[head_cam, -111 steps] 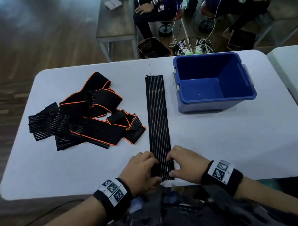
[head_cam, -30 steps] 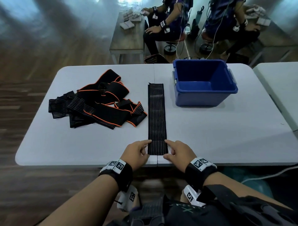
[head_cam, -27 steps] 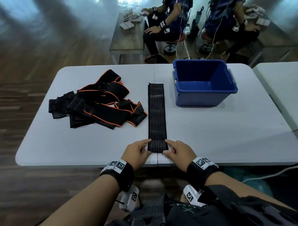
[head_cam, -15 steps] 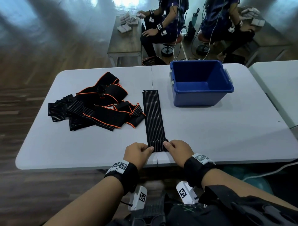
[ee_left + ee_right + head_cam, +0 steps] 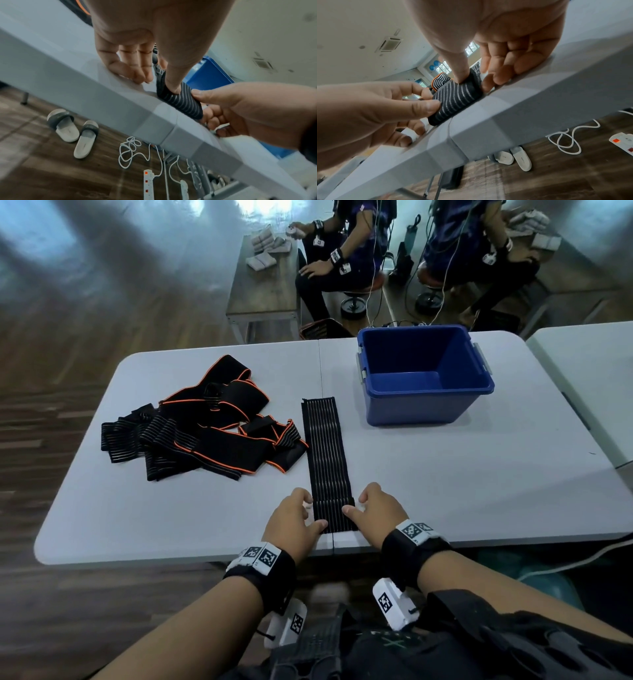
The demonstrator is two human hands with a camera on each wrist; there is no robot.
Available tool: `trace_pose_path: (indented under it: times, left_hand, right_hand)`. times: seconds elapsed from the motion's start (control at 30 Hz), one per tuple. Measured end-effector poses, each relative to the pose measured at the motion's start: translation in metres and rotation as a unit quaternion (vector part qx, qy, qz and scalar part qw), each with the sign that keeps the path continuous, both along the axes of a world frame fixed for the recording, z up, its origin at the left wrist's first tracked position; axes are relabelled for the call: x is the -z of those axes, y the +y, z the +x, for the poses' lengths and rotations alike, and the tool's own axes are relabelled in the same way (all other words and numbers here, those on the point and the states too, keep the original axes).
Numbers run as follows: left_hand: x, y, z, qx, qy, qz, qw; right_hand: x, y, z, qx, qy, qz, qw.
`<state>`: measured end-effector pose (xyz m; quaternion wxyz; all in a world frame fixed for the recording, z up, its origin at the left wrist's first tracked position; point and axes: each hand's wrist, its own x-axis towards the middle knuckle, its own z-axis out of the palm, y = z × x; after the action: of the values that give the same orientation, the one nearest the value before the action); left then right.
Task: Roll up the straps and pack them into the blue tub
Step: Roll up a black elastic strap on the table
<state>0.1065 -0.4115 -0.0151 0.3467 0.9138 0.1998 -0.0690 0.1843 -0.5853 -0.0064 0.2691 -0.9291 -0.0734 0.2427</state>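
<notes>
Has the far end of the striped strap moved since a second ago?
Yes. The striped strap's far end has slid toward the person: it lay level with the blue tub's back half, now level with its front wall.

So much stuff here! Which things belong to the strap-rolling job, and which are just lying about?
Part of the job:
- striped strap, its near end being rolled
- left hand and right hand, pinching that roll
- pile of straps waiting
- blue tub

Just lying about:
- slippers
- power strip and white cable
</notes>
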Motion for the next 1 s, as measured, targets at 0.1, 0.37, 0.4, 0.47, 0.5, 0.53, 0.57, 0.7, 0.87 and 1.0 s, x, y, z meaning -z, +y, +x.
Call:
trace_pose_path:
  times: [0.1, 0.37, 0.4, 0.47, 0.5, 0.53, 0.57, 0.7, 0.87, 1.0]
  left_hand:
    - [0.005, 0.001, -0.002, 0.046, -0.022, 0.039, 0.998]
    - [0.013, 0.017, -0.01, 0.138, 0.018, 0.131, 0.982]
    - [0.014, 0.019, -0.01, 0.139, 0.016, 0.133, 0.981]
    - [0.016, 0.021, -0.009, 0.133, 0.006, 0.122, 0.983]
    - [0.017, 0.021, -0.008, 0.13, 0.001, 0.113, 0.985]
    - [0.017, 0.021, -0.008, 0.126, -0.005, 0.104, 0.987]
    - [0.017, 0.021, -0.007, 0.119, -0.01, 0.096, 0.988]
    - [0.014, 0.019, -0.003, 0.079, 0.005, 0.054, 0.995]
    - [0.008, 0.019, 0.005, 0.03, 0.01, -0.018, 0.999]
    - [0.007, 0.02, 0.008, 0.007, 0.036, -0.016, 0.999]
  right_hand:
    - [0.002, -0.002, -0.004, -0.026, -0.037, 0.008, 0.999]
    - [0.004, -0.005, 0.001, -0.105, -0.072, -0.001, 0.992]
    - [0.004, -0.008, 0.002, -0.11, -0.065, 0.005, 0.992]
    - [0.003, -0.015, 0.003, -0.126, -0.048, 0.022, 0.991]
    - [0.002, -0.018, 0.003, -0.135, -0.035, 0.029, 0.99]
    - [0.001, -0.02, 0.004, -0.144, -0.022, 0.031, 0.989]
    - [0.003, -0.021, 0.006, -0.153, -0.015, 0.028, 0.988]
    - [0.006, -0.018, 0.013, -0.13, -0.017, 0.027, 0.991]
    - [0.003, -0.01, 0.013, -0.104, -0.025, 0.018, 0.994]
    - [0.001, -0.007, 0.018, -0.059, 0.018, 0.027, 0.998]
